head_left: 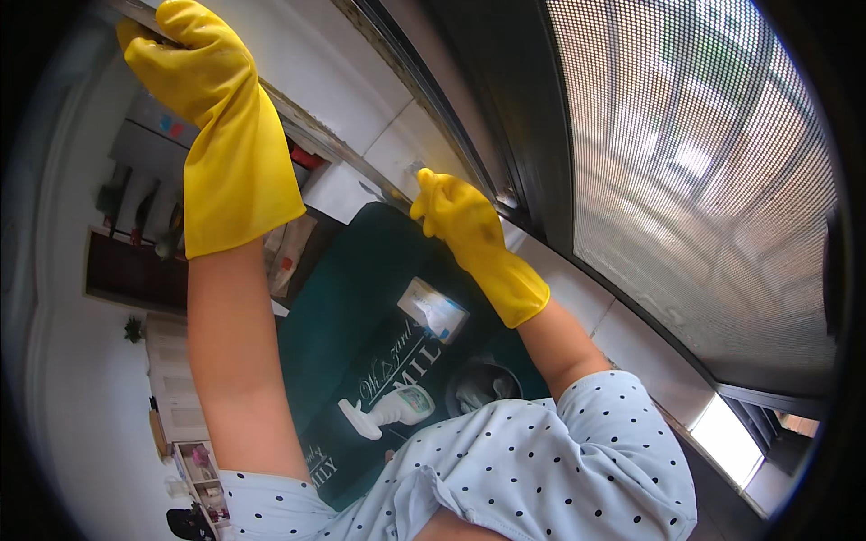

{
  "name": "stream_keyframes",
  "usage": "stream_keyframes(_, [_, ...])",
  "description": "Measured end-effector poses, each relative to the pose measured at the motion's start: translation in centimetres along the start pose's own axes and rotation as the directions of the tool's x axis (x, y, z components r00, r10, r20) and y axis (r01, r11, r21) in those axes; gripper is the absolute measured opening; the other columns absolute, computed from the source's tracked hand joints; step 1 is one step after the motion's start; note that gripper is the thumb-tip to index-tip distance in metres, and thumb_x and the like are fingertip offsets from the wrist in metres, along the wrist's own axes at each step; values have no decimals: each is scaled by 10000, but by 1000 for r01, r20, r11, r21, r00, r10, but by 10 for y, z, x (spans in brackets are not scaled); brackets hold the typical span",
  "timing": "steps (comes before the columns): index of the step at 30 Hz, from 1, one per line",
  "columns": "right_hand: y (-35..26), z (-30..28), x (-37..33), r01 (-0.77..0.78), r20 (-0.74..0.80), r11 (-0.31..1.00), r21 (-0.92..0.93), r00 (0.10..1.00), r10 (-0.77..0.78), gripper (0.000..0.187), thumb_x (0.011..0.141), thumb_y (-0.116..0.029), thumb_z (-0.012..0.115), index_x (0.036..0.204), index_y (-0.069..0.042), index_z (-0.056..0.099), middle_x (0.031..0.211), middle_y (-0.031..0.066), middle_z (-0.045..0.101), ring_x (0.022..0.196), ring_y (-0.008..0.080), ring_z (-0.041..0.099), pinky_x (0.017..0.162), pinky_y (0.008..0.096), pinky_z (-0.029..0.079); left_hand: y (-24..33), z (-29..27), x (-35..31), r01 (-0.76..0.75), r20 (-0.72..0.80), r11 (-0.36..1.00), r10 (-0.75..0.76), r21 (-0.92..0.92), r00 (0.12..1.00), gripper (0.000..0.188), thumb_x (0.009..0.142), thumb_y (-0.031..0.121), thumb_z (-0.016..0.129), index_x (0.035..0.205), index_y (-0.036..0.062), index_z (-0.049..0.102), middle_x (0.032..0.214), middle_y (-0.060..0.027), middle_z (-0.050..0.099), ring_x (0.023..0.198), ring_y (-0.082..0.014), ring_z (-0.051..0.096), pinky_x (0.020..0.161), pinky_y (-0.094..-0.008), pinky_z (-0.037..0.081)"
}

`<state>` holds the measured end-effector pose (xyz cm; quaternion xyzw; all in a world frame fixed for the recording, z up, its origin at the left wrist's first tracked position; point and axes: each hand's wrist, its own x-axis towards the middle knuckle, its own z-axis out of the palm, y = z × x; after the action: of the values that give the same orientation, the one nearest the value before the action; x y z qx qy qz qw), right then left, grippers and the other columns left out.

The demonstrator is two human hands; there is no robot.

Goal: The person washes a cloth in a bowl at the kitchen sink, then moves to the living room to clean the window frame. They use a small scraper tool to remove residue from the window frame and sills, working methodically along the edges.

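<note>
Both of my hands wear yellow rubber gloves. At the upper left, my left hand (194,59) is raised, its fingers curled round the end of a pale edge by the wall. My right hand (456,212) is closed at the white tiled sill (379,99), close to the dark window frame. A small greyish smudge shows on the tile by its fingertips; whatever the fingers pinch is hidden. Below my right hand, a dark green cloth (334,298) with white lettering carries a white spray bottle (388,410), a white and blue packet (433,309) and a dark round bowl (483,386) with grey cloth-like contents.
A mesh window screen (695,180) in a dark frame (532,135) fills the upper right. To the left stand a white wall (63,361), shelves with several items (144,198) and a white cabinet (176,370). A narrow ledge runs between the sill and the cloth.
</note>
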<state>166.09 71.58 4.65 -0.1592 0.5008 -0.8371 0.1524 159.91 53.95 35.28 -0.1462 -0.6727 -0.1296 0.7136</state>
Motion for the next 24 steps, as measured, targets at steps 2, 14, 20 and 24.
stream_keyframes(2, [-8, 3, 1, 225, 27, 951, -210, 974, -225, 395, 951, -417, 651, 1162, -82, 630, 1026, 75, 669, 904, 183, 665, 829, 275, 556, 22, 2, -10, 16, 3, 998, -16, 66, 1000, 256, 988, 191, 456, 968, -27, 590, 802, -42, 556, 693, -94, 474, 631, -250, 407])
stream_keyframes(14, [-1, 6, 1, 97, 31, 990, -100, 995, -94, 385, 985, -425, 598, 1138, -73, 636, 954, 49, 680, 806, 155, 647, 757, 235, 524, 12, 4, -10, -29, -72, 993, 38, 118, 997, 277, 973, 232, 493, 919, -20, 595, 759, -49, 533, 671, -113, 463, 618, -272, 410])
stream_keyframes(20, [-27, 15, -12, 121, 0, 975, -186, 992, -123, 362, 1018, -401, 549, 1059, -62, 669, 899, 36, 698, 739, 127, 632, 688, 222, 497, -31, -1, -1, 45, 30, 991, -49, 129, 998, 275, 987, 248, 518, 979, -12, 606, 815, -75, 602, 672, -151, 550, 654, -261, 452])
stream_keyframes(24, [-25, 18, -16, 62, -40, 991, -120, 997, -67, 351, 1012, -393, 563, 1029, -63, 679, 903, 37, 698, 742, 130, 632, 687, 228, 500, -22, 6, -7, 9, -12, 992, -7, 125, 1000, 285, 990, 259, 521, 1011, -14, 602, 847, -102, 609, 707, -193, 561, 674, -285, 461])
